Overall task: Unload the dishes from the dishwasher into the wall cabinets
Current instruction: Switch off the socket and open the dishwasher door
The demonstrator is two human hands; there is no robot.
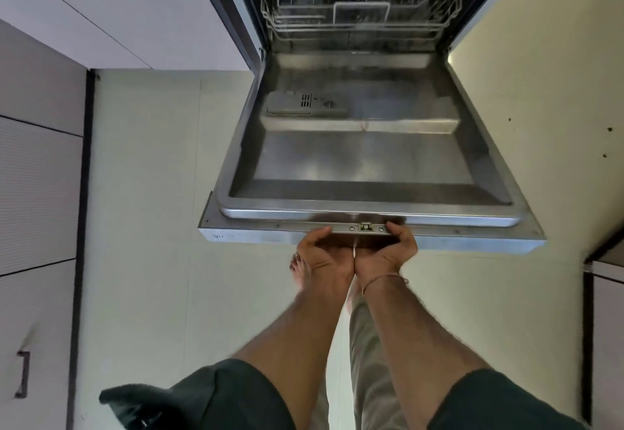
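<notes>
Dark sleeves (216, 396) and bare forearms fill the frame bottom, both reaching to the dishwasher door (364, 159), which lies folded down over the floor (152, 193).

Side by side, heels touching, left hand (322, 254) and right hand (385, 250) each grip the door's front edge. Thumbs are on top either side of the latch (365, 227), and the fingers curl under, out of sight.

I can make out no dishes. The lower rack (361, 14) is pushed in and looks like bare wire, but it is dark and cropped, so I am not certain. No wall cabinets in view.

Judgement: this is a door-handling step, and the bare rack suggests the end of unloading.

Next move calls for an even two-handed lift, swinging the door up until the latch catches, with my foot (299, 271) kept clear.
</notes>
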